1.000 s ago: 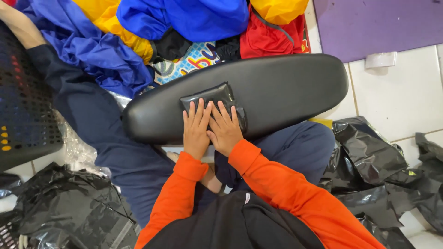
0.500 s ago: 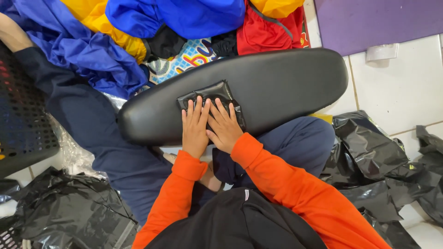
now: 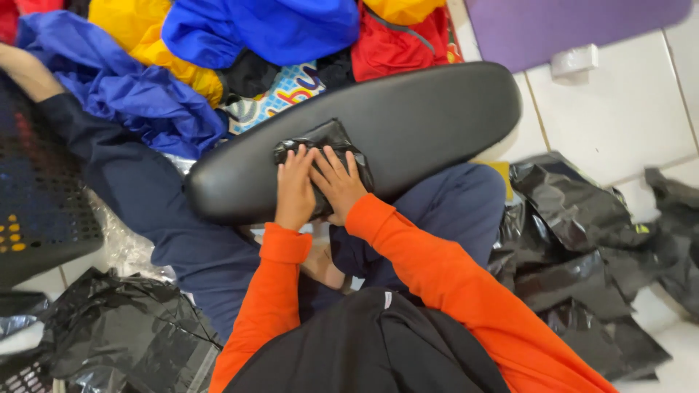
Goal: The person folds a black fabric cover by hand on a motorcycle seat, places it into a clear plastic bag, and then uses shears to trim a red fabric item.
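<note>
Surface: a long, smooth black padded board (image 3: 408,124) lies across the person's lap, slanting from near left up to far right.
Floor: white tiles (image 3: 619,109) show at the right, with a purple mat (image 3: 568,25) at the far right corner.
Room, far side: a heap of clothes (image 3: 240,51) in blue, yellow and red lies just beyond the board.
Room, sides: crumpled black plastic bags (image 3: 582,240) lie on the floor at the right and at the near left; a dark perforated basket (image 3: 36,196) stands at the left.
Thing: a small folded black plastic packet (image 3: 320,142) rests on the board, left of its middle.
Left hand (image 3: 295,189): flat, palm down, fingers straight and close together, pressing on the packet's left part.
Right hand (image 3: 338,182): flat too, fingers slightly spread, pressing the packet's right part, touching the left hand.
Grip: neither hand pinches or closes; both lie open on the packet.
</note>
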